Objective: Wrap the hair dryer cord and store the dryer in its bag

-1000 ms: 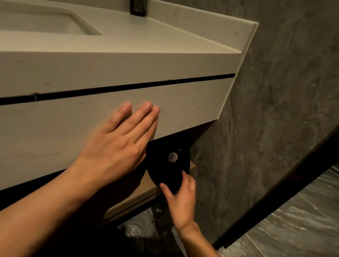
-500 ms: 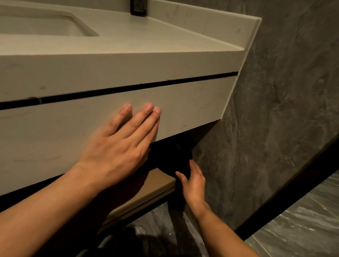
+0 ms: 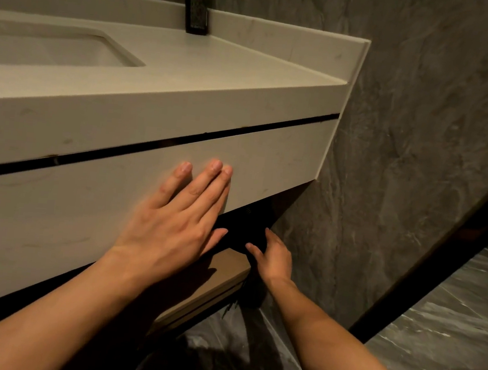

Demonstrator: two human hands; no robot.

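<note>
Left hand: we see it flat, palm down, fingers straight and close together, pointing far and right, thumb out to the right.
Right hand: lower and nearer right, we see its fingers spread and loosely curved.
Forearms: both bare, rising from our near edge.

A pale stone worktop with a sunken basin at its left meets a grey marbled wall. A dark bottle stands at its back edge. Grey veined floor, dim warm light.
</note>
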